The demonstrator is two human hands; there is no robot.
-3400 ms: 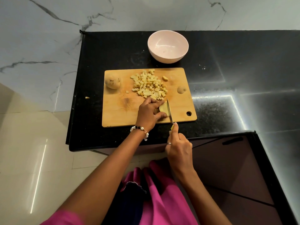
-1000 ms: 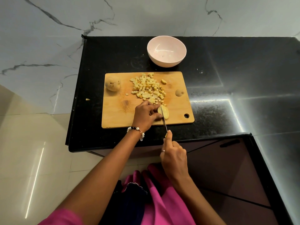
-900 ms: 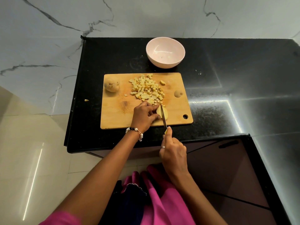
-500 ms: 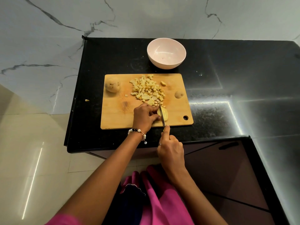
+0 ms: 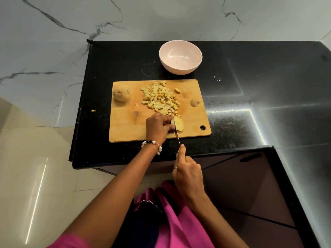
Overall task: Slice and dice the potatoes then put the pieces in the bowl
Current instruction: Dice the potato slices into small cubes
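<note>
A wooden cutting board [image 5: 125, 126] lies on the black counter. A heap of diced potato [image 5: 161, 98] covers its middle back. My left hand [image 5: 157, 127] grips a potato piece [image 5: 179, 124] near the board's front edge. My right hand [image 5: 188, 174] grips the handle of a knife [image 5: 177, 135], forefinger along its spine; the blade stands in the potato piece, right beside my left fingertips. A whole unpeeled potato [image 5: 121, 93] sits at the board's left back corner, a small potato end [image 5: 195, 102] at its right. The pink bowl [image 5: 180, 59] stands behind the board with no pieces in it.
One stray potato bit [image 5: 93, 110] lies on the counter left of the board. The counter [image 5: 250, 86] stretches wide to the right and turns towards me along the right side. A marble wall rises behind; the counter's left edge drops to the floor.
The knife has shifted leftwards along the potato piece, slice by slice, and my left fingers have drawn back with it. The view has drifted slightly.
</note>
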